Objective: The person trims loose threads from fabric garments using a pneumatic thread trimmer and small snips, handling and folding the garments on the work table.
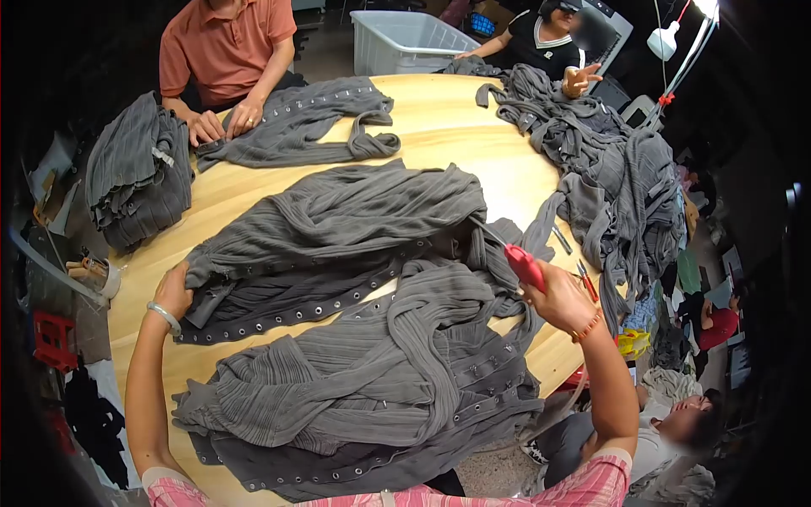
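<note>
Two dark grey ribbed garments with rows of metal eyelets lie in front of me. My left hand (173, 291) grips the left end of the farther grey garment (338, 211). A red-handled tool (525, 267) is held in my right hand (557, 296), its thin metal shaft pointing at that garment's right end, where the tip is hidden in the folds. Nearer to me, the second grey garment (355, 372) lies in loose folds, its eyelet strip along the lower edge.
Beside the wooden table (431, 110) are a person in an orange shirt (228, 51) handling a garment and a person in black (541, 42). Grey garments are piled at right (625, 186) and left (139, 169). Red-handled snips (588, 283) lie at the right; a grey bin (405, 42) stands behind.
</note>
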`<action>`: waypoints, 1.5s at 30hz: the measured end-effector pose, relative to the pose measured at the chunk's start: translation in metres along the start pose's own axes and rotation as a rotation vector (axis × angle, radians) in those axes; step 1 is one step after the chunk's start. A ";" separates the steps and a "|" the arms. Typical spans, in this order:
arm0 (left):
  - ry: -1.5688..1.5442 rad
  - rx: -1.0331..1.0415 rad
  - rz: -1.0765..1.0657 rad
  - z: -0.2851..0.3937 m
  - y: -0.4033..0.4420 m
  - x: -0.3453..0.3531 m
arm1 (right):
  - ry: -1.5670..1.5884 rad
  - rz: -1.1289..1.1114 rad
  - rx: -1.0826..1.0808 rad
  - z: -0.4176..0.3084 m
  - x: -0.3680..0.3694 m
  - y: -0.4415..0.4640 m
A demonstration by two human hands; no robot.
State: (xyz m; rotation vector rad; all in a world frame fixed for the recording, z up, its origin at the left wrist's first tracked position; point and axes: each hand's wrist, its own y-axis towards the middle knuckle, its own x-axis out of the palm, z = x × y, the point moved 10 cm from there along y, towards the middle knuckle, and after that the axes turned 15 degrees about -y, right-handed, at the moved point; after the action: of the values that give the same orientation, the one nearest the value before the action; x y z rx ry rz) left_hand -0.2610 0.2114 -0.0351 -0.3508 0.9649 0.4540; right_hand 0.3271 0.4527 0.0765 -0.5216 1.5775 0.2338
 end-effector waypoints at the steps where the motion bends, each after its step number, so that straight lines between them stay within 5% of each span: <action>1: 0.004 0.030 0.018 0.002 0.000 0.000 | -0.019 -0.006 -0.049 -0.005 -0.001 -0.010; 5: 0.065 0.080 0.053 -0.008 0.008 0.009 | -0.025 -0.061 -0.185 -0.023 0.029 -0.023; 12: 0.155 -0.002 0.049 -0.011 0.013 0.014 | -0.448 0.303 0.230 0.019 0.001 0.040; 16: 0.098 0.094 0.143 0.013 -0.022 -0.003 | -0.434 0.258 0.152 0.033 0.012 0.021; 18: 0.082 0.292 0.267 0.064 -0.067 -0.027 | -0.167 0.137 0.166 0.046 0.024 -0.002; 21: -0.169 0.425 0.060 0.125 -0.148 -0.027 | 0.258 -0.053 0.247 0.019 0.024 -0.058; 24: -0.238 0.430 -0.230 0.155 -0.220 0.009 | 0.403 -0.103 -0.015 -0.034 0.042 -0.103; 27: -0.078 0.496 -0.046 0.175 -0.249 0.022 | 0.246 0.152 -0.539 -0.103 0.053 -0.144; 34: -0.337 0.527 0.070 0.158 -0.244 0.004 | -0.037 0.149 -0.405 -0.130 0.073 -0.142; 38: -0.386 0.520 0.103 0.163 -0.252 -0.008 | 0.189 0.286 -0.357 -0.117 0.036 -0.144; 45: -0.227 0.651 0.004 0.224 -0.229 0.049 | 0.256 0.050 -0.442 -0.149 0.031 -0.173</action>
State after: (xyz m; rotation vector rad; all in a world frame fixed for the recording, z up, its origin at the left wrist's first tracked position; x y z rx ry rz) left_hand 0.0386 0.1334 0.0603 0.2862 0.8391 0.1594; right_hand 0.2749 0.2284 0.0870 -0.8818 1.7964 0.5800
